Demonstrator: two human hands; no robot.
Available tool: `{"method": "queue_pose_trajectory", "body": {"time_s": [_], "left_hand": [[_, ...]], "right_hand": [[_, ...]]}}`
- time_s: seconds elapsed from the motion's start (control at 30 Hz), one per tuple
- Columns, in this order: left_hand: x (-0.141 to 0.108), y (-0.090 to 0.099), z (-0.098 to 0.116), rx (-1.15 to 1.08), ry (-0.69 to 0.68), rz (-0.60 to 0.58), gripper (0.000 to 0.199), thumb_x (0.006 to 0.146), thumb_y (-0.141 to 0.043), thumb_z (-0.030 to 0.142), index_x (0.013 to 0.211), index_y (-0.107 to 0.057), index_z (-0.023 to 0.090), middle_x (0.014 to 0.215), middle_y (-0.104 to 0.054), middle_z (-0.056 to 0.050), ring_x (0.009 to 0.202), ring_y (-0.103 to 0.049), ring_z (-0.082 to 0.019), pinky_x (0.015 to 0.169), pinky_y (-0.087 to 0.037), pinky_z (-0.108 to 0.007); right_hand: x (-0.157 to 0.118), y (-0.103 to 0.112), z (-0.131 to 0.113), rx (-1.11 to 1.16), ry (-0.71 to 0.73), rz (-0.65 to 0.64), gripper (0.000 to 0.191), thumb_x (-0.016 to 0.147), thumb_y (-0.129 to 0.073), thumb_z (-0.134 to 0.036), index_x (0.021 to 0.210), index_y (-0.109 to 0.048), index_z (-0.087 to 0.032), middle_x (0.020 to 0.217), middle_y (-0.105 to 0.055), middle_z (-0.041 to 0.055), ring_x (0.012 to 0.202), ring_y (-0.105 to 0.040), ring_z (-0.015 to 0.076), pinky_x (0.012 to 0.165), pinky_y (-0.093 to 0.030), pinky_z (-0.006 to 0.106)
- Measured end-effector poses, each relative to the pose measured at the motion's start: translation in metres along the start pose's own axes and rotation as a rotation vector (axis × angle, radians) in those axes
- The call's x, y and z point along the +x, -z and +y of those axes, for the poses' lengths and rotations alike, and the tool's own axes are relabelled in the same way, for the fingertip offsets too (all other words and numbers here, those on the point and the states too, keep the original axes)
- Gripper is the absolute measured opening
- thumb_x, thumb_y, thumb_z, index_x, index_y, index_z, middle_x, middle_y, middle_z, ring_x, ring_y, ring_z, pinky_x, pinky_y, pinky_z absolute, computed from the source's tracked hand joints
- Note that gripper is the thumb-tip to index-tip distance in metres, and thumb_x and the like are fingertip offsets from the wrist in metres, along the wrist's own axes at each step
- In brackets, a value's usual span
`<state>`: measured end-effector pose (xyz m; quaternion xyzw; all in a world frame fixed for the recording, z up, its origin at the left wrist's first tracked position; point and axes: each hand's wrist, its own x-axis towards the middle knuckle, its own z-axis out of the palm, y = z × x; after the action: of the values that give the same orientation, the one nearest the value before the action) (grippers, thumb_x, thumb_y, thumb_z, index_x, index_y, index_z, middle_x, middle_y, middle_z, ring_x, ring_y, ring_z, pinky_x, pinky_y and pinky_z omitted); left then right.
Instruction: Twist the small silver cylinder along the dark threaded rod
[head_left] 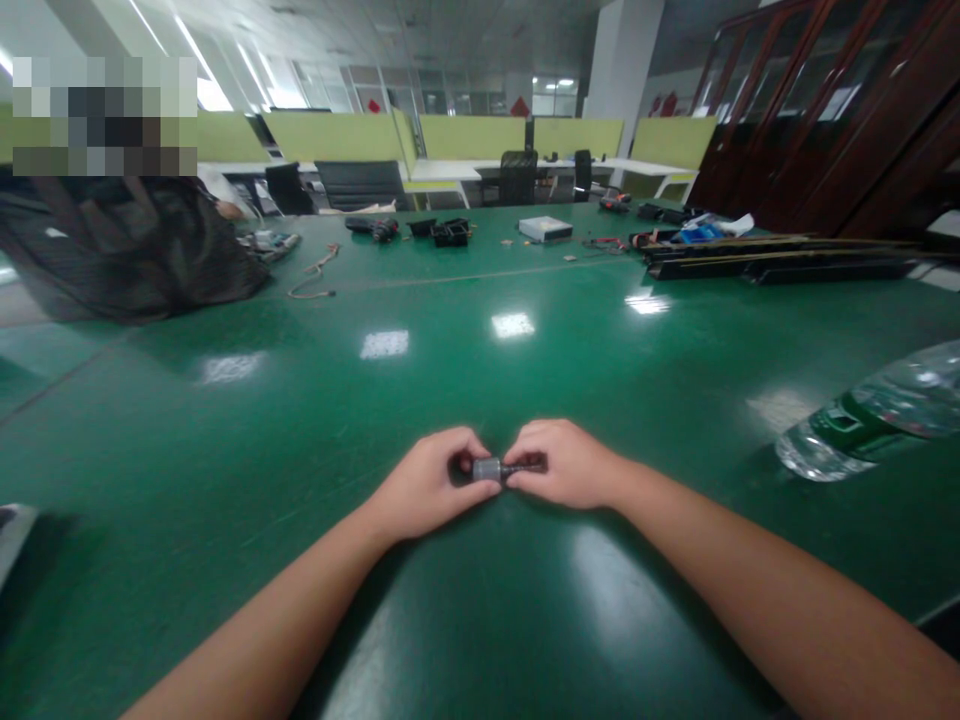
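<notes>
Low over the green tabletop, my two hands meet around a small metal piece. My left hand [439, 480] is closed, its thumb and fingers gripping a short grey metal cylinder [487, 469]. From the cylinder's right end a thin dark rod [517, 467] extends sideways, pinched between the thumb and fingers of my right hand [559, 462]. Rod and cylinder are in line, touching or joined; which of these I cannot tell. Fingers hide part of both, and the exact kind of the piece is too small to make out.
The green table [300, 400] spreads all around. A clear water bottle [870, 420] lies at right. A large dark bag [142, 250] stands back left. Along the far side are a power drill [373, 230], a white box [545, 230] and long black strips [780, 260].
</notes>
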<state>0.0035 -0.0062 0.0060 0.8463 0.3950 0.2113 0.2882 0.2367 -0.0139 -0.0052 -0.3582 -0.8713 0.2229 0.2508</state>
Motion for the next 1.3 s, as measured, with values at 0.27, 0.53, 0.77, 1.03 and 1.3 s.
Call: {"method": "queue_pose_trajectory", "body": {"time_s": [0.27, 0.53, 0.77, 1.03, 1.3], "left_hand": [[0.000, 0.000, 0.000, 0.014, -0.002, -0.005, 0.022, 0.080, -0.073, 0.035, 0.089, -0.063, 0.018, 0.084, -0.065, -0.001, 0.076, -0.061, -0.018, 0.069, -0.046, -0.028], [0.000, -0.001, -0.003, 0.026, -0.004, -0.008, 0.023, 0.080, -0.073, 0.036, 0.089, -0.063, 0.018, 0.084, -0.065, -0.002, 0.077, -0.061, -0.018, 0.069, -0.046, -0.028], [0.000, -0.001, -0.001, 0.029, -0.004, -0.010, 0.023, 0.080, -0.074, 0.036, 0.089, -0.063, 0.018, 0.084, -0.065, -0.002, 0.077, -0.061, -0.018, 0.069, -0.046, -0.028], [0.001, 0.000, -0.002, 0.002, -0.001, -0.017, 0.026, 0.079, -0.075, 0.039, 0.089, -0.064, 0.018, 0.084, -0.065, -0.001, 0.077, -0.061, -0.018, 0.069, -0.047, -0.027], [0.002, 0.000, -0.002, 0.012, 0.011, -0.016, 0.024, 0.078, -0.075, 0.038, 0.089, -0.064, 0.018, 0.084, -0.065, -0.001, 0.076, -0.061, -0.018, 0.069, -0.046, -0.028]], "right_hand": [[0.001, 0.001, -0.001, -0.015, -0.029, -0.015, 0.012, 0.082, -0.069, -0.022, 0.090, -0.076, -0.017, 0.082, -0.069, 0.0034, 0.077, -0.060, 0.0151, 0.071, -0.043, 0.026], [-0.001, 0.007, -0.001, -0.022, -0.022, -0.032, 0.012, 0.079, -0.070, -0.020, 0.089, -0.076, -0.016, 0.080, -0.069, 0.0034, 0.075, -0.060, 0.0148, 0.070, -0.044, 0.025], [-0.004, 0.012, 0.000, -0.024, -0.030, -0.045, 0.010, 0.075, -0.070, -0.018, 0.084, -0.075, -0.016, 0.078, -0.069, 0.0025, 0.073, -0.060, 0.0139, 0.070, -0.044, 0.025], [-0.010, 0.035, 0.018, 0.094, -0.262, -0.209, 0.014, 0.072, -0.073, -0.021, 0.085, -0.075, -0.017, 0.074, -0.069, 0.0003, 0.066, -0.061, 0.0120, 0.060, -0.044, 0.022], [-0.011, 0.041, 0.018, 0.135, -0.313, -0.228, 0.016, 0.071, -0.075, -0.023, 0.086, -0.076, -0.016, 0.070, -0.068, -0.0002, 0.062, -0.059, 0.0115, 0.057, -0.043, 0.022]]}}
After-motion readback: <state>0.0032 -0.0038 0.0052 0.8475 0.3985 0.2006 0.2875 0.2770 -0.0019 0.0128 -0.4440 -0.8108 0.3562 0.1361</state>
